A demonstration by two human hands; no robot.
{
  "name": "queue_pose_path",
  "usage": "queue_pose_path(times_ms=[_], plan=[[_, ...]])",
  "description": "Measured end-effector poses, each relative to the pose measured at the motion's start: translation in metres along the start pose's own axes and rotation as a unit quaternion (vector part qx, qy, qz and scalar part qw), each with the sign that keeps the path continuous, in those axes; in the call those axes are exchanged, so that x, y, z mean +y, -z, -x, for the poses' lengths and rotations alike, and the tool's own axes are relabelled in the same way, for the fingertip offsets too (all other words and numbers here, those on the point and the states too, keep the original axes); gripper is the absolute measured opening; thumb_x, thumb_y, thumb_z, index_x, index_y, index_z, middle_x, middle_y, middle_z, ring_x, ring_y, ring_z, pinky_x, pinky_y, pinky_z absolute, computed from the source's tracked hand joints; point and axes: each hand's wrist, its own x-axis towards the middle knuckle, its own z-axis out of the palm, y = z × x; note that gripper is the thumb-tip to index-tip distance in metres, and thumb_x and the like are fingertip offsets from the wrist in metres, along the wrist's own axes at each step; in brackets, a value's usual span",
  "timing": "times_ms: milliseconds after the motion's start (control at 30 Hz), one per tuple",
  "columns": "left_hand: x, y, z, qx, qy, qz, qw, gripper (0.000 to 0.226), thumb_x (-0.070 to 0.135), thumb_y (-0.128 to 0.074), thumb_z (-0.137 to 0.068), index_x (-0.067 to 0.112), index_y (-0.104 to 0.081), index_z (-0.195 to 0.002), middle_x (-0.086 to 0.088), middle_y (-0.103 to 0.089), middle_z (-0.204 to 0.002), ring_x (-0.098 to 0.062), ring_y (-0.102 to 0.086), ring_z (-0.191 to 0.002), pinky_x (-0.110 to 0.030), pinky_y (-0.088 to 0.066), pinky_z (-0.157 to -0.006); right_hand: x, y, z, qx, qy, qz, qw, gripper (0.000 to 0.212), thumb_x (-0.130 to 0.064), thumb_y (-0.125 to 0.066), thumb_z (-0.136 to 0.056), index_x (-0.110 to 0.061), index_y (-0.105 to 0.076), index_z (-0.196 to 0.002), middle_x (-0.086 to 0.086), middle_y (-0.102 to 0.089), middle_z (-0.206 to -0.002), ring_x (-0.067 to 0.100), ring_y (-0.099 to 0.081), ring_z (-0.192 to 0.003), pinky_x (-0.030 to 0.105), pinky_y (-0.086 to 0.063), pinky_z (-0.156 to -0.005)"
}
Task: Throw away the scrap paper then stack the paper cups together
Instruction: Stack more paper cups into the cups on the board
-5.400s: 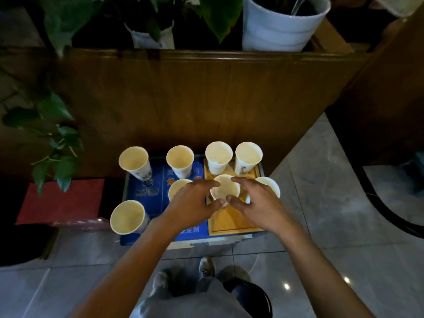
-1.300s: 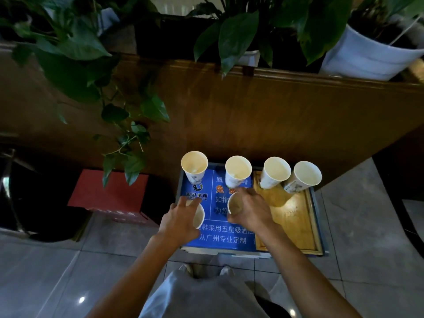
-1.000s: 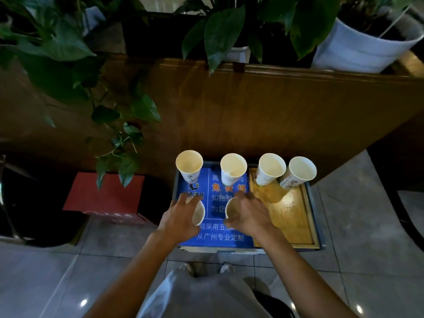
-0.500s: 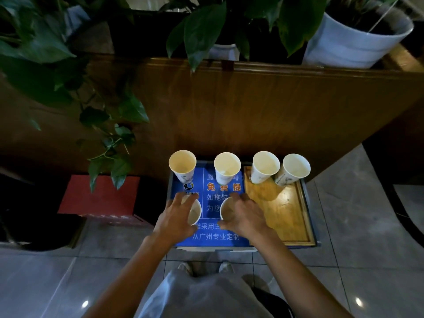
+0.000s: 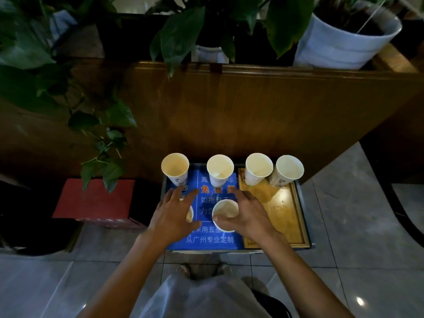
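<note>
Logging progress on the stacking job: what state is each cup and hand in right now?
Four back-row cups: upright, separate, unstacked.
Front right cup: upright, gripped at the rim.
Front left cup: mostly hidden under the hand.
Right hand: closed around its cup.
Left hand: fingers spread over its cup; grip unclear.

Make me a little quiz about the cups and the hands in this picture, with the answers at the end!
1. How many paper cups stand in the back row?
2. True or false: the right hand is wrapped around a front cup.
3. Which surface do the two rightmost back cups stand on: A) the blue sign, B) the wooden tray, C) the red box?

Key
1. Four: far-left cup, second cup, third cup, far-right cup.
2. True. The left hand covers another cup, mostly hidden, so its grip is unclear.
3. B, the wooden tray, beside the blue sign.
</note>
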Motion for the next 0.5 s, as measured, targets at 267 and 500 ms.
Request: queue_pose_path(times_ms=[267, 500], plan=[[0.08, 0.023, -0.042, 0.041, -0.097, 0.041, 0.994, 0.081, 0.052, -0.065, -0.079, 0.035, -0.023, -0.147, -0.001, -0.033, -0.154, -0.027, -0.037, -0.137, -0.046, -0.042, -0.106, 0.045, 0.064, -0.013, 0.125, -0.008, -0.014, 0.992, 0.076, -0.055, -0.075, -0.071, -0.029, -0.045, -0.136, 0.005, -0.056, -0.137, 0.028, -0.054, -0.122, 0.041, -0.048, -0.094], [0.144, 0.017, -0.108, -0.031, -0.12, 0.035, 0.992, 0.089, 0.044, -0.072, -0.078, 0.023, -0.024, -0.149, -0.005, -0.032, -0.153, -0.027, -0.036, -0.137, -0.041, -0.036, -0.109, 0.1, 0.104, -0.042, 0.126, -0.042, 0.013, 0.991, 0.079, -0.049, -0.075, -0.074, -0.023, -0.042, -0.142, 0.007, -0.041, -0.15, 0.03, -0.039, -0.136, 0.045, -0.042, -0.104]])
